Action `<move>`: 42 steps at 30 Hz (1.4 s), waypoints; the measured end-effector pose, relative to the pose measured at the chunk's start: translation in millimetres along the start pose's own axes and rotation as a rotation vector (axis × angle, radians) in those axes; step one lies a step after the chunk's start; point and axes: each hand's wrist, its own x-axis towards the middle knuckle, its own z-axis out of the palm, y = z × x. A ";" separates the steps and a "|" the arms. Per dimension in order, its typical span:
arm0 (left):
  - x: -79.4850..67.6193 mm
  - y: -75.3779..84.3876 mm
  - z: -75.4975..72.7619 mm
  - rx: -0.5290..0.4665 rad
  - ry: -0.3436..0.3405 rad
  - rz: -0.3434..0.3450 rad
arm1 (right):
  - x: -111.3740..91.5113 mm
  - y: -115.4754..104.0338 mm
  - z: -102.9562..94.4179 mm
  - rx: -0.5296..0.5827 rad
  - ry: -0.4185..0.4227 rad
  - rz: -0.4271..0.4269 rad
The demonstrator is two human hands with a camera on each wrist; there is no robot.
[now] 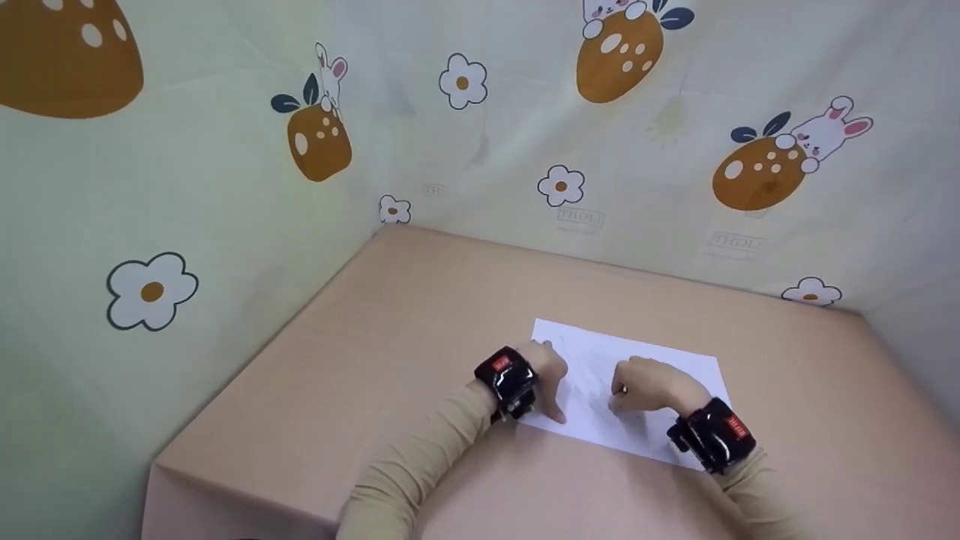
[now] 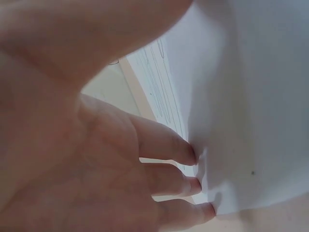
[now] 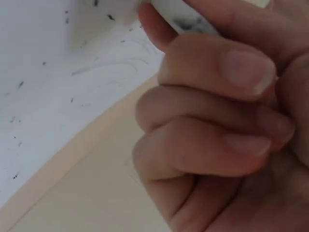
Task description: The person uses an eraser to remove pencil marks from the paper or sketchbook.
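Observation:
A white sheet of paper [image 1: 679, 358] lies on the table, with grey pencil marks on it. My left hand [image 1: 551, 371] rests on the sheet's left side, thumb and fingers spread; in the left wrist view the fingertips [image 2: 189, 153] press on the paper, and drawn pencil lines [image 2: 157, 82] show beyond them. Over the right half of the sheet, my right hand [image 1: 651, 384] pinches a white eraser [image 3: 186, 17] smudged dark, its other fingers curled into the palm. Dark eraser crumbs [image 3: 111, 18] and faint curved strokes [image 3: 113, 66] lie beside it on the paper.
The table [image 1: 435, 300] has a plain tan cover. Pale curtains [image 1: 465, 150] with rabbits, orange fruit and flowers hang behind and to the left. Each wrist carries a black camera band [image 1: 718, 435].

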 end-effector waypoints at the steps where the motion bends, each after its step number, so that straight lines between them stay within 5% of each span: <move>1: -0.2 -0.5 -0.1 0.006 0.001 0.000 | 1.3 -0.7 0.6 0.006 0.016 0.009; 6: -0.3 -0.8 -0.7 0.042 0.003 0.008 | 11.4 -2.1 10.4 0.017 0.164 -0.058; 13: 0.0 0.1 -3.5 0.060 -0.018 0.019 | 8.8 -1.4 4.0 0.014 0.078 -0.070; 19: 1.1 0.2 -0.9 0.047 0.016 -0.001 | 16.5 -1.9 13.9 -0.018 0.219 -0.077; 26: 10.6 -1.3 4.4 0.068 0.020 0.013 | 9.3 -1.4 3.8 0.025 0.094 -0.113; 32: 0.8 1.8 0.1 0.029 0.031 -0.015 | 16.4 -2.7 12.3 -0.026 0.203 -0.081; 38: -0.4 1.6 -3.5 0.015 0.017 -0.002 | 7.6 -3.0 2.9 -0.025 0.085 -0.099; 42: 0.5 1.2 -2.6 0.010 0.013 -0.008 | 11.7 -0.7 8.5 -0.026 0.152 -0.079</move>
